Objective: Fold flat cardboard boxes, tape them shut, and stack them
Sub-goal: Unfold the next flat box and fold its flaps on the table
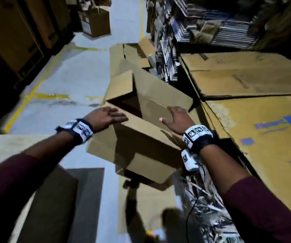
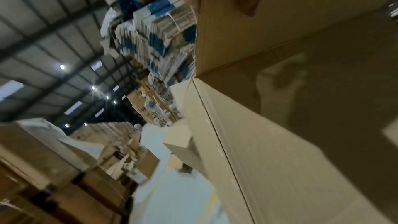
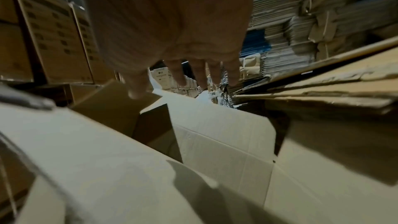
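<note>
Warehouse aisle, grey floor (image 1: pixel 81 81) with yellow lines, stacked cartons on the left, flattened cardboard sheets (image 1: pixel 257 109) piled on the right. I read the left hand (image 1: pixel 104 116) as lying flat, fingers straight, on the near-left top edge of the half-erected cardboard box (image 1: pixel 137 146). Box sits mid-aisle between both hands, tilted, its mouth open and one flap (image 1: pixel 120 86) standing up at the far left. Right hand (image 1: pixel 178 118) spread open, fingers straight, against the right panel; whether it presses I cannot tell. Risk as I judge it: uneven pressure could rack the box back towards flat, or the upright flap could fold the wrong way.
</note>
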